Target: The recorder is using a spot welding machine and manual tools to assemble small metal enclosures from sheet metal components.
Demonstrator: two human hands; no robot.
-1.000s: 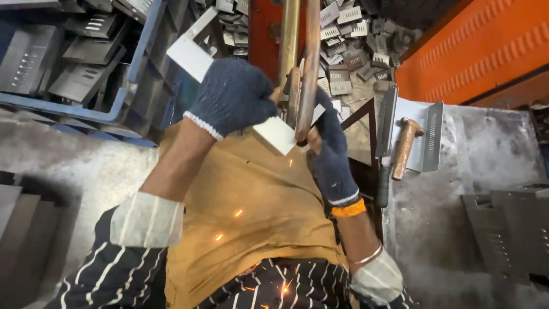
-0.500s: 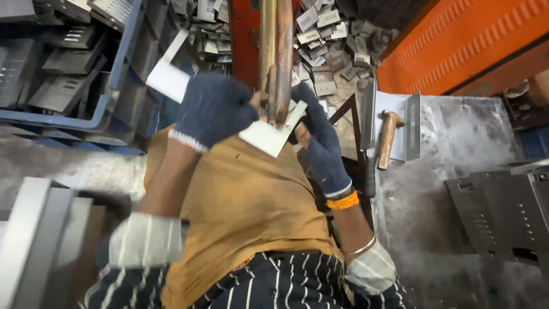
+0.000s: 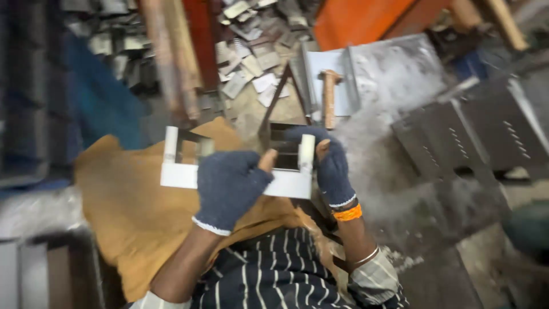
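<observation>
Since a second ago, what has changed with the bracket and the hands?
The white metal bracket has come away from the upright copper rods and now lies level over the tan apron. The sparks are gone. Unchanged: the left hand and right hand, both gloved, still grip it, and the wooden-handled hammer rests on the metal sheet.

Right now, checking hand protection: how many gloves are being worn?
2. A dark knit glove on the left hand gripping the white metal bracket mid-length, another on the right hand at its right end.
</observation>
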